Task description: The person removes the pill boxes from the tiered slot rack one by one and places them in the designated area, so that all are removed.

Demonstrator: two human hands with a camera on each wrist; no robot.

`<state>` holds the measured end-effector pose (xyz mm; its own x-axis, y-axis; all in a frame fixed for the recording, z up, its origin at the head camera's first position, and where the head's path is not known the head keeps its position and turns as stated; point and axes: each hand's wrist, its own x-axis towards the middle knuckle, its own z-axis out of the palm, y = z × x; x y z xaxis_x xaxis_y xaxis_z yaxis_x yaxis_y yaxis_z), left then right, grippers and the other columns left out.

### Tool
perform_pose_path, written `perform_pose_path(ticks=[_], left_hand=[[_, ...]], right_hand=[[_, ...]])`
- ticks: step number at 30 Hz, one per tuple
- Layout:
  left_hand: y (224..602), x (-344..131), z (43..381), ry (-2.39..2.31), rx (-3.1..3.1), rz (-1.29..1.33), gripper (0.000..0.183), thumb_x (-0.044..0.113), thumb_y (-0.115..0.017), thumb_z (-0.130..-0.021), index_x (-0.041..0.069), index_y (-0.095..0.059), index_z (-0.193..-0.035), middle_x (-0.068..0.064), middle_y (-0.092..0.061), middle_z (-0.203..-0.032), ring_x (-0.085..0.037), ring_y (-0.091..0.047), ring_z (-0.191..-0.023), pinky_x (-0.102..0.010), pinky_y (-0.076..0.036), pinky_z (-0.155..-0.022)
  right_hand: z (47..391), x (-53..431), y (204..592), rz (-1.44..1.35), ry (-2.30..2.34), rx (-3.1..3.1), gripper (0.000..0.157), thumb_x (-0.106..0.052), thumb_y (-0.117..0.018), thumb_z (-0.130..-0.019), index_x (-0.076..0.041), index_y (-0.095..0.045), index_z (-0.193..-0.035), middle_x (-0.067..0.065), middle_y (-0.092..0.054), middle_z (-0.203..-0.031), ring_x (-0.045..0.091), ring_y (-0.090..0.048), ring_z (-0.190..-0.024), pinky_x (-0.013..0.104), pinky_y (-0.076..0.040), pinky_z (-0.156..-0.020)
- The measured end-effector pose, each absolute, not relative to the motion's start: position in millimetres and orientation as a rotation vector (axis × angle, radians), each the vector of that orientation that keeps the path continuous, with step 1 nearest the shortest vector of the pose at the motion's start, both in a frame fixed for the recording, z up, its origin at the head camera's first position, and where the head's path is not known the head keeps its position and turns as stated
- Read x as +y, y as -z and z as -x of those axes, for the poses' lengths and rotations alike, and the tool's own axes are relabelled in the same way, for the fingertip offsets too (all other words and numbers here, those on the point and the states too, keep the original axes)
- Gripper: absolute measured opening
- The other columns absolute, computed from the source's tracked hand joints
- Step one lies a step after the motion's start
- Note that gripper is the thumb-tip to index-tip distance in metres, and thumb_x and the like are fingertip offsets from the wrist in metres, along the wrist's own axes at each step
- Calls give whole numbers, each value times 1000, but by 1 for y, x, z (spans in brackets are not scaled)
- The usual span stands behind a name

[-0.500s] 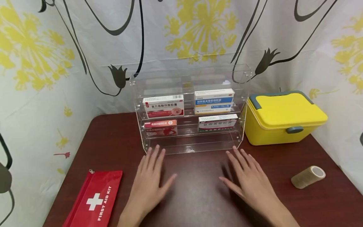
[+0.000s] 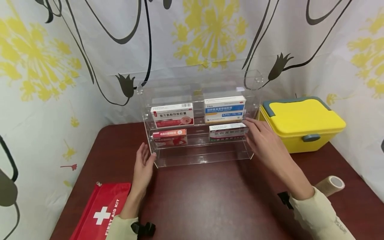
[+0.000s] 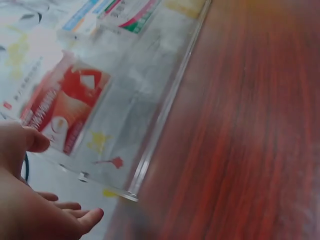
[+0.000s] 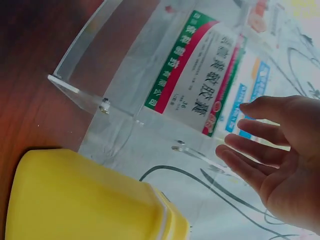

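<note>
The rack [image 2: 201, 158] stands toward the back of the desk [image 2: 195, 200], see-through and tiered, with glinting edges and small shiny fittings on its end panels; it carries four printed boxes [image 2: 225, 113] in two rows. Your left hand [image 2: 143, 170] is spread wide at its left end, your right hand [image 2: 267, 143] loosely wide by its right. You cannot tell whether either touches.
</note>
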<state>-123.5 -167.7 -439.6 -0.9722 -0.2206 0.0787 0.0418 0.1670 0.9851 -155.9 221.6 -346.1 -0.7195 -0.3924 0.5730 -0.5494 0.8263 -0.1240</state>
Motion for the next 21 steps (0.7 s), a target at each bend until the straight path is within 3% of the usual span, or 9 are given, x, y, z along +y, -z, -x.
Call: perform_pose_path(ticks=[8,13,17,21], left_hand=[[457,-170,140,2098,-2133,-197,63,29,-57,-101,20,-26,-155,-4,-31,-156,-16,-26,-142,-34,-24,-113],[466,-169,142,2165,-2102,-198,61,25,-58,-100,19,-30,-154,-1,-35,-153,-12,-32,-138,-30,-30,-109],[469,-167,143,2207,-2089,-200,59,23,-58,-101,18,-31,-153,-3,-40,-149,-15,-41,-133,-36,-33,-107],[472,-168,143,2209,-2084,-217,59,27,-59,-100,17,-33,-152,-5,-43,-147,-17,-43,-131,-39,-31,-107]], right_hand=[[171,220,351,-682,-354,-2568,47,1,-75,-83,0,-60,-127,20,-58,-118,36,-54,-108,52,-45,-94],[179,224,352,-728,-424,-2554,43,2,-75,-83,-2,-63,-124,17,-57,-112,33,-58,-99,49,-51,-84],[185,228,348,-779,-485,-2546,40,4,-76,-81,-3,-67,-120,16,-57,-110,32,-58,-95,47,-53,-76],[190,231,343,-801,-557,-2569,35,5,-77,-80,-5,-71,-114,13,-60,-109,30,-58,-99,47,-51,-79]])
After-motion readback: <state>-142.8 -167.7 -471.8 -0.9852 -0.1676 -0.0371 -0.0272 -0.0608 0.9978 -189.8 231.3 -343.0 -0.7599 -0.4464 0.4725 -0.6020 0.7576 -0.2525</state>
